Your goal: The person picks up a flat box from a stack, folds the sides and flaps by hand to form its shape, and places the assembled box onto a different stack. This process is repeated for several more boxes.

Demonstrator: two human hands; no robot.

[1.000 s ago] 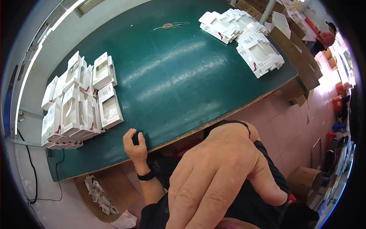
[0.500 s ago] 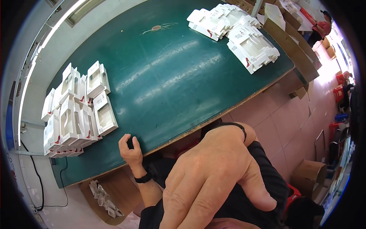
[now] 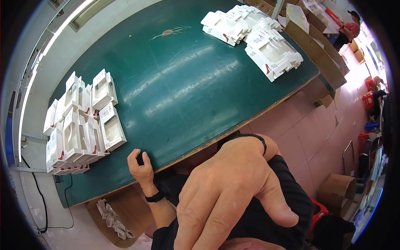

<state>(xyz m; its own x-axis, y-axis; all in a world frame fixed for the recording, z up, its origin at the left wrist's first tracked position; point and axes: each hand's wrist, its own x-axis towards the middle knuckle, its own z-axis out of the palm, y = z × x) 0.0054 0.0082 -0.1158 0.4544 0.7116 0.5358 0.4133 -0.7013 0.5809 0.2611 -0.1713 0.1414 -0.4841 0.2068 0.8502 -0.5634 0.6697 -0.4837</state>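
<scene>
My left hand point(image 3: 141, 167) rests at the near edge of the green table point(image 3: 179, 96), a dark band on its wrist. Its fingers curl loosely, the thumb stands apart, and nothing is in it. Nearest to it are stacked white window boxes point(image 3: 112, 127) with a red shoe print, on the table's left side. Close to the camera, my right hand point(image 3: 227, 187) is raised with its back showing and a dark bracelet on the wrist. Its fingers stretch down and the thumb is spread; the fingertips are cut off by the lower edge. I see nothing held in it.
Flattened white box blanks point(image 3: 273, 52) lie in piles at the far right of the table. An open carton point(image 3: 125, 208) with white pieces sits below the table's left end. Cardboard point(image 3: 312, 50) lines the right end. Another person point(image 3: 350, 31) stands far right.
The whole view has shifted slightly, so the table and boxes sit a little further left. Both hands keep nearly the same pose.
</scene>
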